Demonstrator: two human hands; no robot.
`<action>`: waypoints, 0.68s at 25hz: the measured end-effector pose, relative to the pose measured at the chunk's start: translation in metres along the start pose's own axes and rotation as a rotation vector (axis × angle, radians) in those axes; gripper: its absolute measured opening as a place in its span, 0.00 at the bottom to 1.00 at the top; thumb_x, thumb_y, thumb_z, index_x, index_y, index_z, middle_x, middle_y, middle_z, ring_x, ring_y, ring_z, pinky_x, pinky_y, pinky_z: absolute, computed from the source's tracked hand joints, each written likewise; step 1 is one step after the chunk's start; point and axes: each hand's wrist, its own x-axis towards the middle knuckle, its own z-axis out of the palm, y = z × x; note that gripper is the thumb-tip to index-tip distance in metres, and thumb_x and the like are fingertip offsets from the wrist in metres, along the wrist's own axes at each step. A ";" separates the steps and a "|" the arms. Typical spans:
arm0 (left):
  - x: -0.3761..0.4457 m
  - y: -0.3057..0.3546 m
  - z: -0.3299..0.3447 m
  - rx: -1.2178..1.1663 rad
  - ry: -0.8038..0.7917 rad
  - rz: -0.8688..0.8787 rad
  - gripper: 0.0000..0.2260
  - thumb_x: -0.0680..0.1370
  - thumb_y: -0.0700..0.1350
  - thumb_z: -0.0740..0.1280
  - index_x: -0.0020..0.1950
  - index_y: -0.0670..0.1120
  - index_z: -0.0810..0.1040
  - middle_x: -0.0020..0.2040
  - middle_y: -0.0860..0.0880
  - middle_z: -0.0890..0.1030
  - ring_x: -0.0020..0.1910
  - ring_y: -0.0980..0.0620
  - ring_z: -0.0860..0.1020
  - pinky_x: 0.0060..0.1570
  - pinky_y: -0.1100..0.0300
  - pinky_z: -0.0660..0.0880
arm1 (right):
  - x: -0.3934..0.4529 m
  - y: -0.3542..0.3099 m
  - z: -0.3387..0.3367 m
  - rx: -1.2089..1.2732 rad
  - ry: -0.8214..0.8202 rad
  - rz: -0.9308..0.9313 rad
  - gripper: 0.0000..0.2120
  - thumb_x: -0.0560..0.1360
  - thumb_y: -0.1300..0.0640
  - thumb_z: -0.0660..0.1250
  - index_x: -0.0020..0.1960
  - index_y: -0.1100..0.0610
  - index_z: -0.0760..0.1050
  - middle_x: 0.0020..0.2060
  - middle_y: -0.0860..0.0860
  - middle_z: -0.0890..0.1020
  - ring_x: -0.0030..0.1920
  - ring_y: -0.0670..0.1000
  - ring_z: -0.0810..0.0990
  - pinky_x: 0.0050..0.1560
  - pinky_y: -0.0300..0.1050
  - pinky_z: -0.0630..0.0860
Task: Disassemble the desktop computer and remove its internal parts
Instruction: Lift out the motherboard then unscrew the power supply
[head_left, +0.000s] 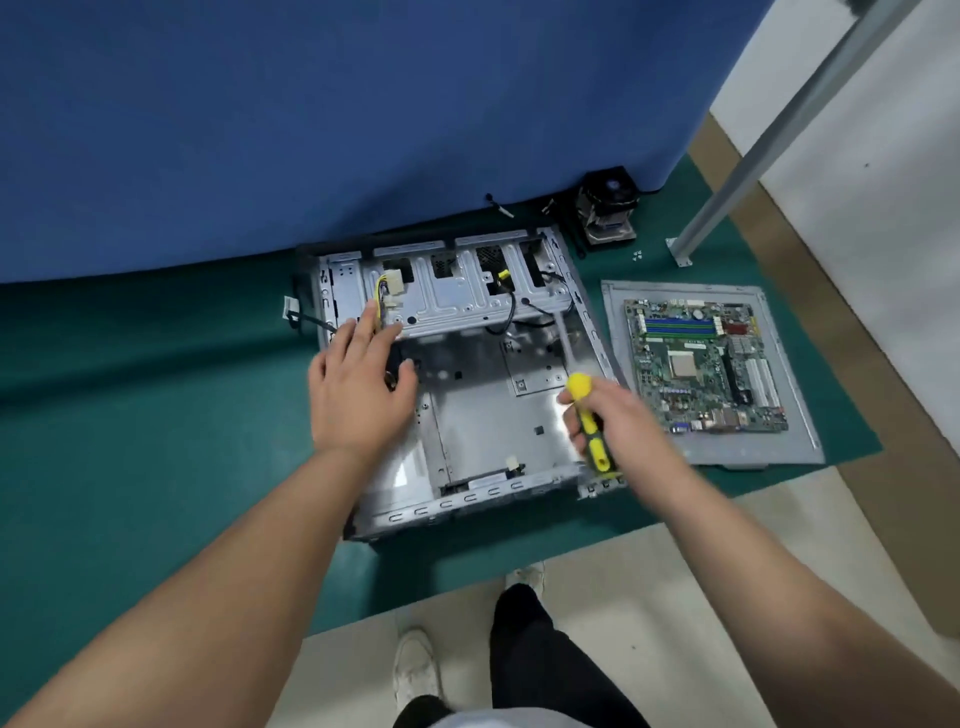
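The open grey computer case lies on its side on a green mat. Its floor is bare metal, and a drive cage with loose cables runs along the far side. My left hand reaches over the case's left edge with fingers spread toward the yellow-and-white connector. My right hand grips a yellow-and-black screwdriver; the shaft points up into the case's far right part. The removed motherboard lies on a grey side panel to the right.
A CPU cooler with fan stands behind the case by the blue partition. A few small screws lie near a grey metal leg. A cable with a white plug hangs off the case's left.
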 end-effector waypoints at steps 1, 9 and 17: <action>-0.009 -0.001 -0.003 -0.148 0.018 0.014 0.20 0.81 0.54 0.60 0.73 0.54 0.74 0.77 0.53 0.71 0.77 0.51 0.65 0.75 0.47 0.61 | -0.020 0.010 0.023 -0.015 -0.032 0.017 0.09 0.80 0.57 0.60 0.50 0.56 0.78 0.32 0.50 0.79 0.30 0.49 0.75 0.31 0.42 0.70; -0.126 0.024 -0.022 -1.179 -0.158 -0.407 0.07 0.84 0.41 0.64 0.57 0.47 0.82 0.44 0.46 0.87 0.44 0.46 0.86 0.41 0.58 0.82 | -0.116 0.094 0.135 -0.081 -0.107 0.116 0.09 0.82 0.61 0.58 0.48 0.58 0.76 0.33 0.51 0.80 0.33 0.49 0.77 0.39 0.44 0.71; -0.183 0.017 -0.023 -1.331 -0.207 -0.601 0.04 0.83 0.39 0.67 0.55 0.45 0.80 0.40 0.45 0.84 0.39 0.48 0.83 0.39 0.57 0.82 | -0.152 0.128 0.156 -0.296 -0.113 0.104 0.07 0.80 0.55 0.60 0.52 0.56 0.74 0.38 0.48 0.82 0.35 0.47 0.79 0.43 0.47 0.74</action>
